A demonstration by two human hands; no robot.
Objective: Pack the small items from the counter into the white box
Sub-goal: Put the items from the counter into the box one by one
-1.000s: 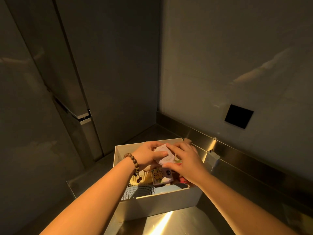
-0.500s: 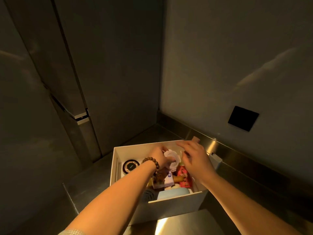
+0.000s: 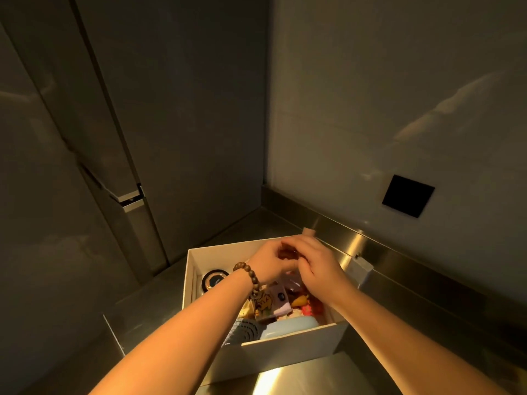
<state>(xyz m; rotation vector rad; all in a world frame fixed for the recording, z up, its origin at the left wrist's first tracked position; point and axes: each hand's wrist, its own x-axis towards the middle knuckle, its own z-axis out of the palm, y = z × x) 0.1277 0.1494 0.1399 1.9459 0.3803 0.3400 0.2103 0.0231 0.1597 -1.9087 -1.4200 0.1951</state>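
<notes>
The white box (image 3: pixel 285 352) stands open on the steel counter. Inside lie a black round tin (image 3: pixel 214 282), a lilac cartoon pack (image 3: pixel 271 305), a blue case (image 3: pixel 291 326), a grey perforated piece (image 3: pixel 245 332) and red-pink bits (image 3: pixel 309 309). My left hand (image 3: pixel 271 265), with a bead bracelet on the wrist, and my right hand (image 3: pixel 319 266) meet over the far right part of the box, fingers curled together. What lies between the fingers is hidden. A pale edge shows just under the hands.
A small white object (image 3: pixel 360 269) sits on the counter beside the box's right corner, and a beige tab (image 3: pixel 308 231) pokes up behind the box. A steel upstand runs along the wall, which carries a black square plate (image 3: pixel 407 199). Tall dark cabinet panels stand on the left.
Both hands moved together toward the back of the box and closed over the white round item, which no longer shows. The black round tin came into view as my left arm shifted right.
</notes>
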